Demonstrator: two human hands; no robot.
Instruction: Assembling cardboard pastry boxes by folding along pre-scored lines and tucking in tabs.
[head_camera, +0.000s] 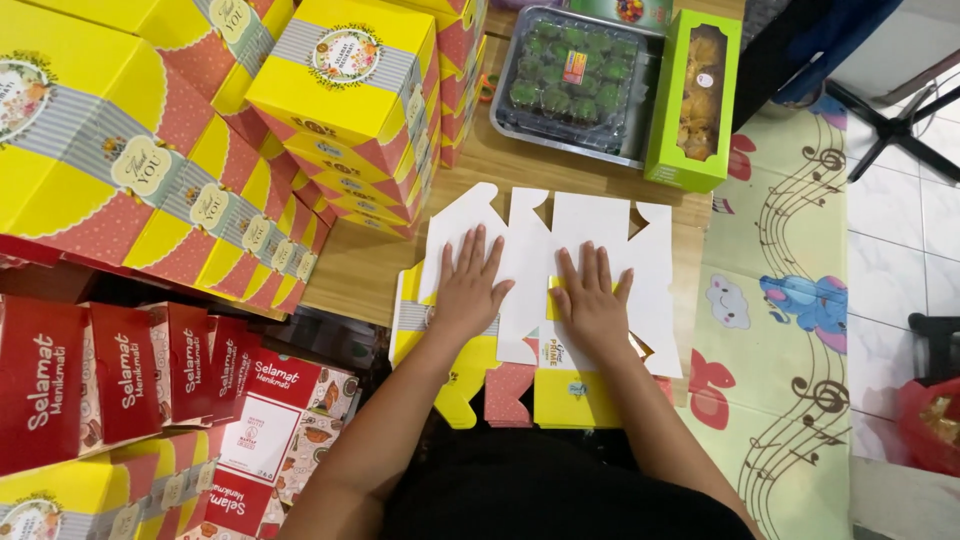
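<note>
A flat, unfolded cardboard box blank (585, 225) lies on the wooden table (360, 270), white inner side up, with yellow and red printed flaps hanging over the near edge. My left hand (468, 285) presses flat on its left part, fingers spread. My right hand (592, 300) presses flat on the middle, over a small yellow flap. Neither hand grips anything.
Stacks of folded yellow-and-red boxes (345, 110) fill the left and back of the table. Red boxes (120, 370) stand lower left. A clear tray of green cakes (570, 80) and a green window box (695, 100) sit behind. A patterned mat (790, 300) covers the floor at right.
</note>
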